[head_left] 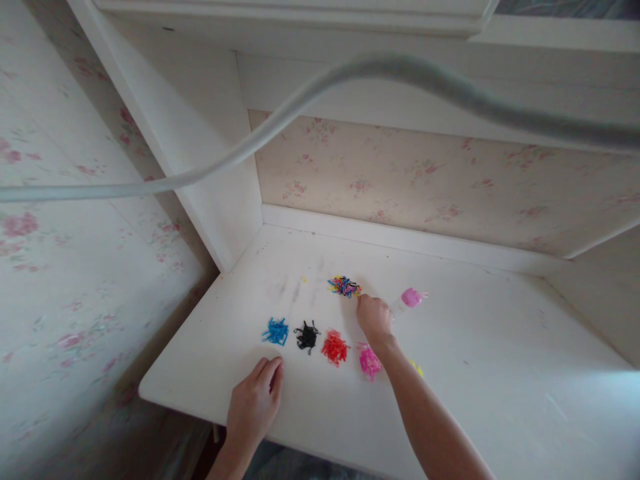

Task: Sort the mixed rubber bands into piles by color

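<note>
My right hand (374,317) reaches over the table to the right edge of a mixed pile of small coloured rubber bands (344,287). Its fingers are pinched together at the pile; whatever may be between the fingertips is hidden. My left hand (255,400) rests curled near the front edge, nothing visible in it. In front of the mixed pile lies a row of sorted bands: a blue pile (276,331), a black pile (307,337), a red pile (335,348) and a pink pile (369,362). A yellow pile (416,368) is mostly hidden behind my right forearm.
Right of my right hand lies a small pink object (411,297) with a clear part. A tiny yellow bit (303,279) sits left of the mixed pile. The white table (490,333) meets a side panel (200,133) and back wall. A white cable (350,70) crosses the upper view.
</note>
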Available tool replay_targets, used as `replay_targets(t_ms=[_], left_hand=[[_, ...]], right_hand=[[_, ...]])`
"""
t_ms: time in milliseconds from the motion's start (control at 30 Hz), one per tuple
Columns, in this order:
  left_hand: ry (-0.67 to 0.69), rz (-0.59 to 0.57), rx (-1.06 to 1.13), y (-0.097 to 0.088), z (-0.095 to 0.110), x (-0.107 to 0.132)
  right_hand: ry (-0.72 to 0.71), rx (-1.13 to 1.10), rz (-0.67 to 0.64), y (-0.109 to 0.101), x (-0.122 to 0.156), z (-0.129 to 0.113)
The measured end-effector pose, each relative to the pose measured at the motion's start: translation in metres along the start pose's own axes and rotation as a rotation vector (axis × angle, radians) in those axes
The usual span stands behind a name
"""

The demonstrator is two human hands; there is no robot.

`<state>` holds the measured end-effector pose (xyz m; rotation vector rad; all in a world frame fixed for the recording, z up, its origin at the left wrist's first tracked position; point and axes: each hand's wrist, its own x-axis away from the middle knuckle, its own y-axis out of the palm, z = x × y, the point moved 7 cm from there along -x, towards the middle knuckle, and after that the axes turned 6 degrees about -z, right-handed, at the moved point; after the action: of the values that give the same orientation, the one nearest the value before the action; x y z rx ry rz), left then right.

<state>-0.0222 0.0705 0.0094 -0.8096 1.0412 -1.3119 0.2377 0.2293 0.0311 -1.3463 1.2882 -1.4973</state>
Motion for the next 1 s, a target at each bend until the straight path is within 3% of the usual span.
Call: replay_targets(t_ms=[567, 667, 800, 1000], left_hand=[[0.019, -0.006, -0.07, 0.003, 0.001, 0.0], [0.034, 0.01, -0.081, 0.003, 0.002, 0.001], [0.06, 0.031, -0.081, 0.002, 0.003, 0.0], [0.056, 0.036, -0.009, 0.002, 0.002, 0.0]], right_hand=[[-0.119, -0.085, 0.112, -0.011, 0.054, 0.021], [-0.174, -0.225, 0.208, -0.012, 0.071, 0.041], [-0.149, -0.363, 0.293, -0.003, 0.096, 0.086], [-0.038, -0.375, 0.258, 0.024, 0.122, 0.142]])
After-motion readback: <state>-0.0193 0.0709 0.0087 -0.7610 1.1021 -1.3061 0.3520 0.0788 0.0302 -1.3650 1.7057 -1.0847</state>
